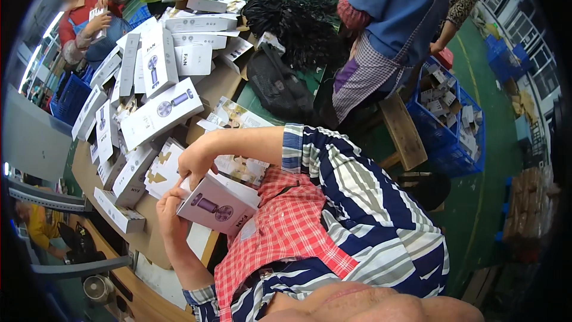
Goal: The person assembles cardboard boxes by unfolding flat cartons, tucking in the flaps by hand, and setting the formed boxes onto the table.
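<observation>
A white carton printed with a purple hand fan [210,201] is tilted in front of my chest. My left hand [171,207] grips its left end, with the thumb along the upper edge. Bent over that same end is my right hand [199,152], its fingers closed at a white flap. What lies inside the carton is hidden. Close by on the table are flat white pieces [162,170] with brown cardboard shapes on them. Printed colour sheets [241,170] lie beneath and beyond my right forearm.
A heap of white fan boxes [164,116] covers the table ahead. Beyond are a black mesh bag [277,83] and a pile of black straps [292,27]. Blue crates [471,152] with small boxes stand at right by a wooden stool [402,131]. Several people work nearby.
</observation>
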`<control>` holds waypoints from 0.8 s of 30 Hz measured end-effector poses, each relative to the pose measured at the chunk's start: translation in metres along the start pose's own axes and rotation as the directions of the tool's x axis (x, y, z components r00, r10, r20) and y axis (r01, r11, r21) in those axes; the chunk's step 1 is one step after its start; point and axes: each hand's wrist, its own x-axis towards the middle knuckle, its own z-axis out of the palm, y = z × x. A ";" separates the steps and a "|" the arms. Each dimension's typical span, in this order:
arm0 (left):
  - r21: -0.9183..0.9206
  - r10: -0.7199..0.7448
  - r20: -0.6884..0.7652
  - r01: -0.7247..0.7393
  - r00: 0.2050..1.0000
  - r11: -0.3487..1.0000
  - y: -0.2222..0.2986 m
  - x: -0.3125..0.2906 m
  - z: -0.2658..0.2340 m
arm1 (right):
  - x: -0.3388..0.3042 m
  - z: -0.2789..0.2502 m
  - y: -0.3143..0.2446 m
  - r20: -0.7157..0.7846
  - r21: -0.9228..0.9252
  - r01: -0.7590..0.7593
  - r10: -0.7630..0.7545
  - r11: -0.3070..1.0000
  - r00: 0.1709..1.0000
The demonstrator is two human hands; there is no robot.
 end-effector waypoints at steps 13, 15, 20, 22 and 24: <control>0.308 0.299 -0.117 -0.251 0.947 0.918 -0.014 -0.013 -0.001 | 0.000 0.021 0.031 -0.359 0.024 0.300 -0.272 0.954 0.893; 0.188 0.435 -0.309 -0.394 0.846 0.900 0.004 -0.001 0.002 | 0.008 -0.008 0.030 -0.487 -0.117 0.357 -0.367 0.927 0.793; 0.272 0.528 -0.750 -0.543 0.398 0.795 0.003 -0.004 -0.047 | 0.015 -0.076 0.004 -0.897 0.343 0.708 -0.010 0.618 0.442; 0.268 0.456 -0.754 -0.412 0.473 0.871 -0.018 -0.003 -0.060 | 0.025 -0.060 0.011 -0.904 0.219 0.516 -0.027 0.828 0.427; 0.310 0.382 -0.754 -0.223 0.534 0.924 -0.047 0.003 -0.076 | 0.038 -0.020 0.026 -0.749 -0.020 0.140 -0.107 0.990 0.654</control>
